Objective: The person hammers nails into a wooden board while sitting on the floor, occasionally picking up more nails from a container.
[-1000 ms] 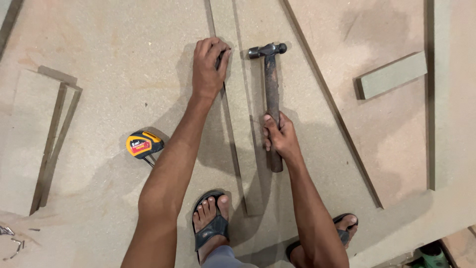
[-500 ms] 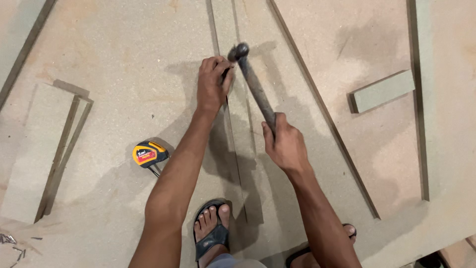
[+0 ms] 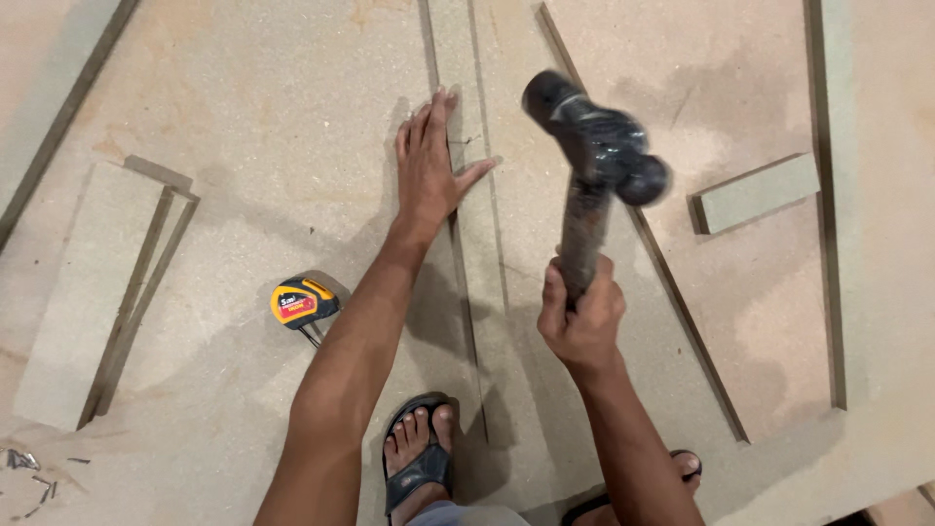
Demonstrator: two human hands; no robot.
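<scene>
My left hand (image 3: 430, 166) lies flat and open on the fibreboard, fingers together and thumb spread, pressing beside a narrow board strip (image 3: 484, 244) that runs away from me. A small nail (image 3: 469, 142) stands in the strip just right of my fingers. My right hand (image 3: 581, 314) grips the wooden handle of a ball-peen hammer (image 3: 594, 146), which is raised high with its dark head blurred above the strip.
A yellow and black tape measure (image 3: 303, 300) lies on the large fibreboard sheet (image 3: 243, 117) left of my forearm. A short offcut block (image 3: 757, 193) sits at right. Stacked board pieces (image 3: 88, 292) lie at left, loose nails (image 3: 24, 468) at bottom left. My sandalled foot (image 3: 419, 453) stands below.
My left hand let go of the nail it pinched and spread flat on the board. The hammer struck near the fingers, then swung up high and to the right.
</scene>
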